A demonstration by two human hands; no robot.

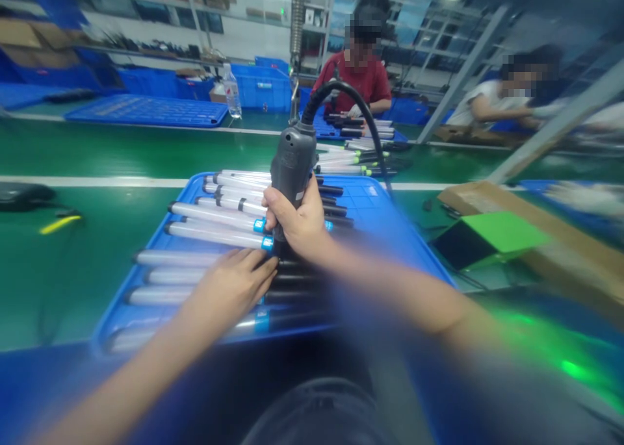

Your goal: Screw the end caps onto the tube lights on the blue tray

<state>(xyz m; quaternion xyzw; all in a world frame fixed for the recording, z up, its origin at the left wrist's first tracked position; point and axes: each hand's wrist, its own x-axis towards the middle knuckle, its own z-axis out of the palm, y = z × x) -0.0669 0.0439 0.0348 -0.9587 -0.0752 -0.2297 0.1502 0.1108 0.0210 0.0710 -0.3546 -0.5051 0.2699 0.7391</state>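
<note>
Head view, looking down over a blue tray [375, 201] on a green conveyor belt [63, 152]. Left hand [233, 290] spread, palm down, fingers slightly apart, lying across a row of white tubes [175, 276] and reaching toward their black ends. Right hand [295, 223] closed in a full wrap around the grip of a grey electric screwdriver [294, 162]. Tool upright above the tray, its lower end hidden by the fist, just beside a cyan cap [260, 225] on one of the tubes. Black cable [341, 89] arching up from the tool's top and over to the right. Tubes lying side by side in rows across the tray, partly under both hands and forearms.

Beyond the tray, more tubes [351, 162] on the belt, close to a second blue tray [322, 130]. Farther back, a person in a red shirt [358, 81], hands blurred near that tray, and to the right, a person in a white shirt [487, 104] with one arm stretched out. Along the far side, a flat blue tray [146, 110], blue crates [263, 88] and a plastic water bottle [232, 91]. Right of the tray, a green-and-black box [492, 232] beside a cardboard sheet [560, 250].
</note>
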